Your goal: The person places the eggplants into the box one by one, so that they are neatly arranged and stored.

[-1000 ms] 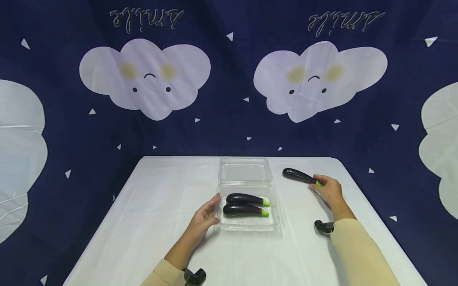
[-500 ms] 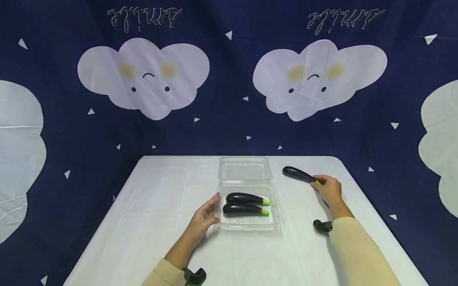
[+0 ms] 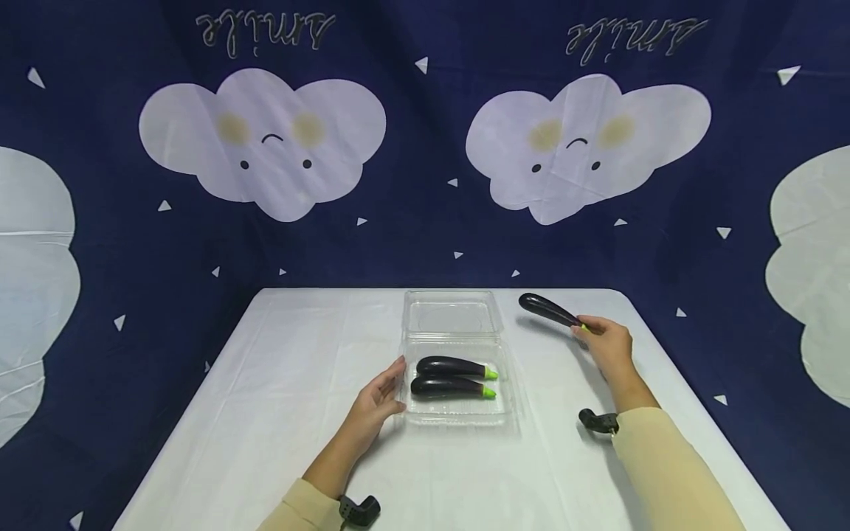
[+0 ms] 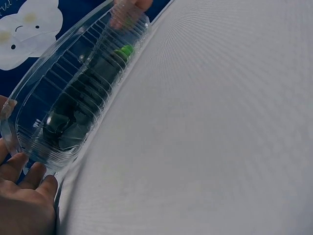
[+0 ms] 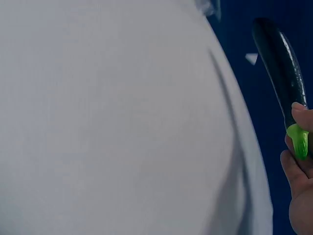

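And up it comes: the loose eggplant (image 3: 547, 308), flat on the white table (image 3: 299, 369) half a second ago, now tilts clear of it near the far right corner, its shadow falling apart from it on the cloth. So the third one is picked up, though by my reading not yet on its way into the clear box (image 3: 458, 420), which sits mid-table towards the far edge, lid (image 3: 451, 318) laid back. Inside, the far eggplant (image 3: 451, 366) and the near eggplant (image 3: 448, 387) lie side by side, green ends towards the table's right edge, neither shifted. The right hand (image 3: 607, 350) pinches the raised one by its green end, thumb against fingers, round end outward. Over on the left, the left hand (image 3: 375, 405) stays put, thumb and fingers spread, tips at the box's left side.
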Available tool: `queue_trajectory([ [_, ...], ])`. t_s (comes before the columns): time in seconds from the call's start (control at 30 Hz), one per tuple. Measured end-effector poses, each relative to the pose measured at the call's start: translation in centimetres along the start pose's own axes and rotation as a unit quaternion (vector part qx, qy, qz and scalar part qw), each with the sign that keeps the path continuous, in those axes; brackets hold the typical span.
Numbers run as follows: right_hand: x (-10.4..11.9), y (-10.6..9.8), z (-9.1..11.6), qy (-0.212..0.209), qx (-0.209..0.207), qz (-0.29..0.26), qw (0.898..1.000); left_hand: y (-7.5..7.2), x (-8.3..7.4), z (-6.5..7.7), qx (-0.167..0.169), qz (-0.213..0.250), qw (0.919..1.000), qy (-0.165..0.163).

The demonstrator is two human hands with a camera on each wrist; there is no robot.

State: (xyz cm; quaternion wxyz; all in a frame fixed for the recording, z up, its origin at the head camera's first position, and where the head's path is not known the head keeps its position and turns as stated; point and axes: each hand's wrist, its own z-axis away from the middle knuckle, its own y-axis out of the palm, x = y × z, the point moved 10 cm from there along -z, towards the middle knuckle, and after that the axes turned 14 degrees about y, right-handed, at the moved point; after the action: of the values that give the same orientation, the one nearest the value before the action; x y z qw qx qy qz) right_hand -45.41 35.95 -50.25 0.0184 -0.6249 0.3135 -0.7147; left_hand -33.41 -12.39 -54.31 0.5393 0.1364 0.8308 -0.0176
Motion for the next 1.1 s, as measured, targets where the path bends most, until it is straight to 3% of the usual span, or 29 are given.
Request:
queue_trajectory([
  [0.2, 2.6, 0.4, 1.6, -0.025, 0.020, -0.063, 0.998, 0.0, -0.2, 0.0, -0.001, 0.000, 1.0000, 0.002],
  [0.4, 5.1, 1.5, 4.5, -0.054, 0.047, -0.075, 0.995, 0.1, -0.3, 0.0, -0.002, 0.007, 1.0000, 0.000],
  [0.77, 7.2, 6.0, 12.3, -0.110, 0.165, -0.085, 0.977, 0.0, -0.2, 0.0, -0.005, 0.007, 1.0000, -0.001],
  [0.97, 8.2, 7.6, 16.0, -0.202, 0.175, -0.054, 0.962, -0.1, 0.1, 0.0, -0.007, -0.010, 0.9998, -0.014],
  [1.1, 9.2, 8.0, 18.5, -0.299, 0.154, -0.033, 0.941, -0.2, 0.2, 0.1, -0.008, -0.013, 0.9997, -0.017],
])
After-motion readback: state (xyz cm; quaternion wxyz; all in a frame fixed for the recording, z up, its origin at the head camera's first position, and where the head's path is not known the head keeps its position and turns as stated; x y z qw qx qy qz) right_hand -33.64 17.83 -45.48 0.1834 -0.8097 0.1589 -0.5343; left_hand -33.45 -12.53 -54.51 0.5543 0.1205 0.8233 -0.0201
